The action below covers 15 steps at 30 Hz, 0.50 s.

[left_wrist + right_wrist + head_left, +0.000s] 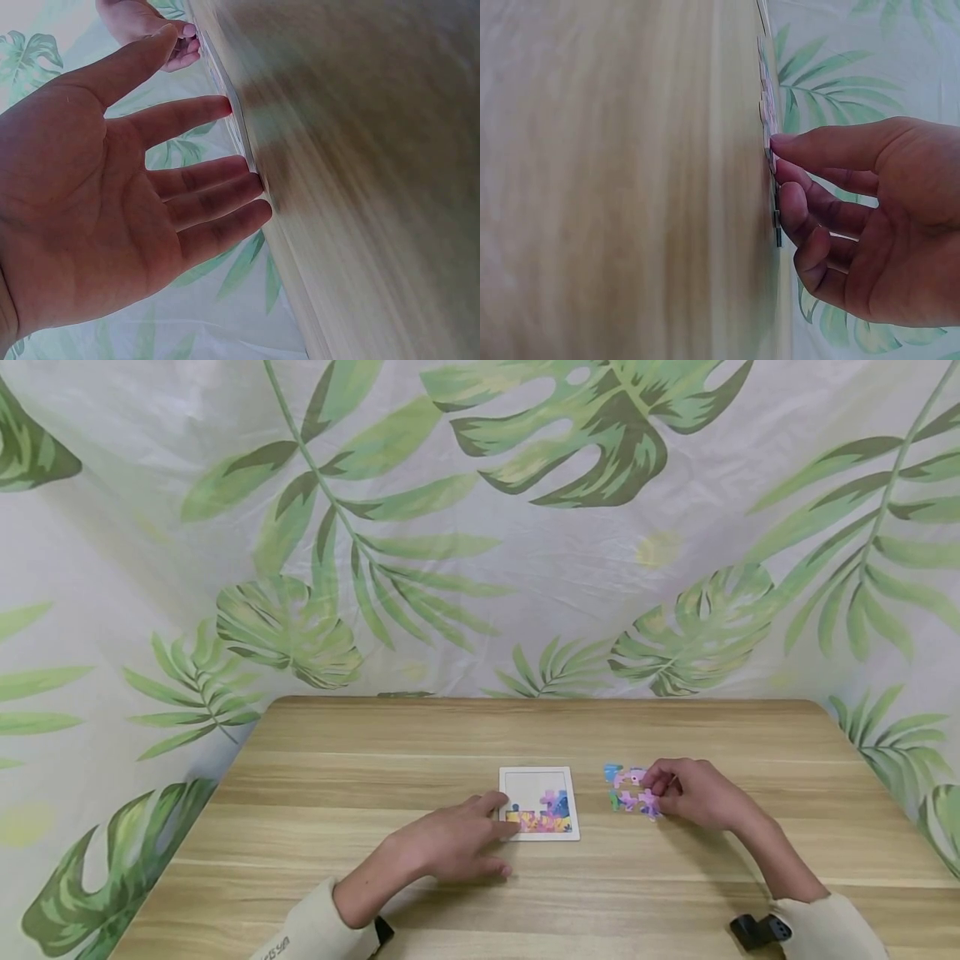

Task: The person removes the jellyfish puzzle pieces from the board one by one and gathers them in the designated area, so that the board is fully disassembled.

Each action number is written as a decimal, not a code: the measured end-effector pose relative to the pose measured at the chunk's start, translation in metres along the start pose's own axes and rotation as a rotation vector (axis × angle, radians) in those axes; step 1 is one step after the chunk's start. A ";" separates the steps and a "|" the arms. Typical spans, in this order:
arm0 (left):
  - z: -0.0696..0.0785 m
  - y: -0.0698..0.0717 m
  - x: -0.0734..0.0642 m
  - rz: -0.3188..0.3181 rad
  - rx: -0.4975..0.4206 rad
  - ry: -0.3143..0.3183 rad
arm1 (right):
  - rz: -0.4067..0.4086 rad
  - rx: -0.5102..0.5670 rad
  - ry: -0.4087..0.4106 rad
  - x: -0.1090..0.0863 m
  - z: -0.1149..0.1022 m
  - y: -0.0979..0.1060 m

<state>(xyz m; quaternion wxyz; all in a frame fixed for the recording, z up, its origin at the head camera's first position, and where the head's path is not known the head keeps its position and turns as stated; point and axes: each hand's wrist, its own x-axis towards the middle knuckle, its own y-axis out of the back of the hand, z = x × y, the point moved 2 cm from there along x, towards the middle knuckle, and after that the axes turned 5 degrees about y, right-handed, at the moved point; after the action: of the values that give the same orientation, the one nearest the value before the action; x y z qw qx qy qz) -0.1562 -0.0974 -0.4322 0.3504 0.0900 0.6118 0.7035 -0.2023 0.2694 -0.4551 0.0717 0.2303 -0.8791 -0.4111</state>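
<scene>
A white-framed jigsaw tray point(537, 769) lies on the wooden table, with colourful joined pieces point(558, 810) along its bottom and right side. My left hand point(465, 839) reaches in from the left, its fingertips on the tray's left edge. In the left wrist view, the left hand's fingers point(206, 184) are spread and nearly straight. To the right of the tray lie several loose jigsaw pieces point(628, 799), pink, blue and green. My right hand point(693, 789) bends over their right side, thumb and index finger pinching a pink-purple jigsaw piece point(648, 803) partly hidden by the fingers.
The wooden table point(360, 735) runs back to a leaf-printed curtain point(420, 610). Black wrist straps with devices point(759, 932) sit at both sleeve cuffs, low over the table.
</scene>
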 end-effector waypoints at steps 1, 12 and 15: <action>0.000 0.000 0.000 0.000 0.002 0.000 | -0.002 0.001 0.002 0.000 0.000 0.000; 0.000 0.001 0.000 0.001 -0.008 0.001 | -0.009 0.004 0.015 0.003 -0.002 -0.002; 0.001 0.001 -0.001 0.001 -0.011 0.003 | -0.008 0.001 0.014 0.003 -0.003 -0.002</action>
<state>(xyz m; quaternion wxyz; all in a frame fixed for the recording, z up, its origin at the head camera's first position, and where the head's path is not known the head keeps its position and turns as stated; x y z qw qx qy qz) -0.1557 -0.0972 -0.4308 0.3497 0.0873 0.6084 0.7071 -0.2031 0.2651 -0.4549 0.0761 0.2368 -0.8778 -0.4093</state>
